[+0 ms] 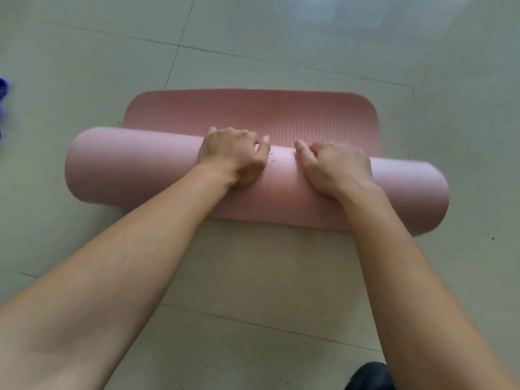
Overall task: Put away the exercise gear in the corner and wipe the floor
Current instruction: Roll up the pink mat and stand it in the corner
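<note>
Item: pink exercise mat, foam, ribbed face. Location: on the tiled floor, centre of the room as seen. Condition: mostly wound into a thick roll lying 9 to 3 o'clock; a short flat tail remains toward 12 o'clock, rounded corners down on the tiles.

Item: left hand. Placed on top of the roll, just left of its middle, fingers curled over the far side and pressing into the foam.

Item: right hand. Placed just right of the middle, near the left one but apart from it; fingers likewise bent down onto the roll. Neither hand wraps the mat; both bear on it.

Item: blue object, partly out of view at 9 o'clock, well apart; too cropped to identify.

Item: dark shape at 5 o'clock, possibly a shoe.

Hazards noted:
- Both hands sit near the centre, so the ends are unguided; uneven pressure would likely cone the roll, one end running ahead.
- The roll looks loose and fat; if pressure eases, the foam may spring back open.
- The ends appear blurred; a hurried push could skew the last turn.
- Nothing visible to bind it, so it may unwind when carried to the corner.
</note>
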